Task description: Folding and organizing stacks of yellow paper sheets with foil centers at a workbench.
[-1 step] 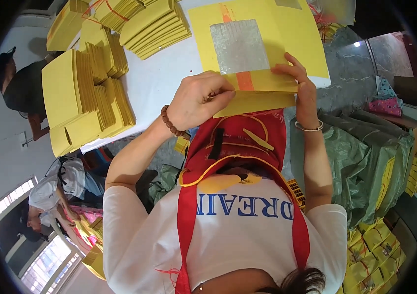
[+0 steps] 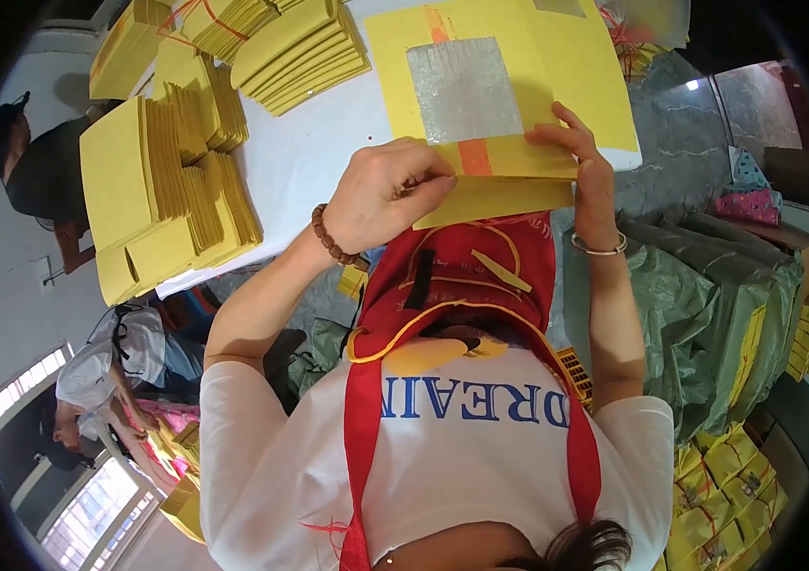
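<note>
A sheet of yellow joss paper (image 2: 571,71) with a silver foil rectangle and an orange stripe lies at the front edge of the table. Its near edge is folded up into a flap. My left hand (image 2: 385,195), with a beaded bracelet on the wrist, pinches the left end of that fold between thumb and fingers. At the right end, my right hand (image 2: 587,162) grips the fold, fingers bent over the top and one fingertip raised; its thumb is hidden. My red apron (image 2: 481,271) is just below the paper.
Stacks of folded yellow paper (image 2: 152,181) stand on the white-covered table (image 2: 314,143) to the left. Green plastic-wrapped bundles (image 2: 700,314) sit on the floor at right, with tied yellow packs (image 2: 728,485) nearer. Two other people are at the left.
</note>
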Motion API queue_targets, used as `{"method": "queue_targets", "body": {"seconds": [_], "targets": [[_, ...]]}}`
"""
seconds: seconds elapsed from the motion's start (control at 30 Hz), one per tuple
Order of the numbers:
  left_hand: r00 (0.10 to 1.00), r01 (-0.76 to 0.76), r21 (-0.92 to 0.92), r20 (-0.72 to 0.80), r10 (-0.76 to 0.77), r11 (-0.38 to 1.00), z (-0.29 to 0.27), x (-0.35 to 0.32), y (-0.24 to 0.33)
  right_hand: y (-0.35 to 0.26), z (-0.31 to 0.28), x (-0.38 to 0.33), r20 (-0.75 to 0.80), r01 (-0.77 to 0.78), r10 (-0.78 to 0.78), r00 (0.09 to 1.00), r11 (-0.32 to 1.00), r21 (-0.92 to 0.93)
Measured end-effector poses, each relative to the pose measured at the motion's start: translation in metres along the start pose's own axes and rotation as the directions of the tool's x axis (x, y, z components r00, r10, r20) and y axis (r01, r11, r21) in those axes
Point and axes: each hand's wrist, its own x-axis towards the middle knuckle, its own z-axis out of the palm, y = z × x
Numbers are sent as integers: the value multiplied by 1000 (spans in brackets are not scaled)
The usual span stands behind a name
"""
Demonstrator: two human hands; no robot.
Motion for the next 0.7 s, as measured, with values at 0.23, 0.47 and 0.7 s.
{"method": "queue_targets", "body": {"seconds": [0.23, 0.47, 0.7], "targets": [[996, 89, -111, 41, -85, 990, -2, 4, -8, 2, 0, 2, -3, 16, -16, 1000, 1000, 24], [986, 143, -160, 113, -126, 977, -8, 7, -10, -3, -1, 2, 30, 4, -5, 1000, 999, 36], [973, 222, -299, 132, -190, 928, -7, 7, -17, -12, 1, 2, -47, -69, 74, 996, 992, 107]]}}
